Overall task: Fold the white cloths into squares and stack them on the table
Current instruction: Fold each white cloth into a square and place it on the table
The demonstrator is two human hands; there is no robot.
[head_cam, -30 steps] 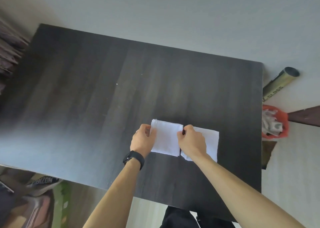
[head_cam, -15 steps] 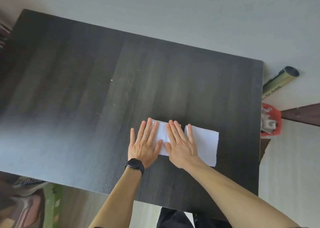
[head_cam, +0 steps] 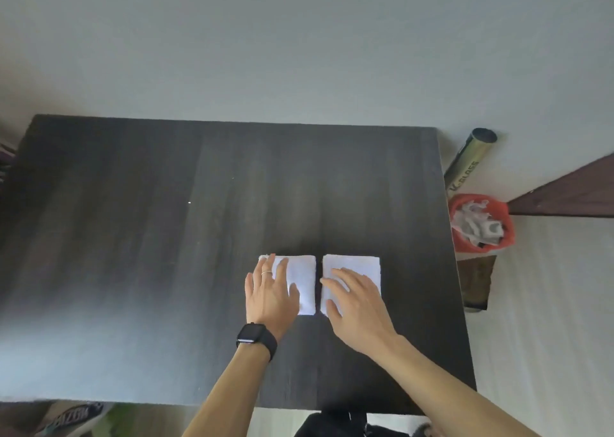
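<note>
the table (head_cam: 149,254) is dark, with a wood grain on its top. two folded white cloths lie flat on it, in the near right part. the left cloth (head_cam: 305,282) and the right cloth (head_cam: 357,265) are side by side, with a thin dark gap between them. a small white speck (head_cam: 189,202) lies farther left.

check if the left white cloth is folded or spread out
Folded. The left white cloth lies as a small neat rectangle, with the left hand flat on it.
</note>
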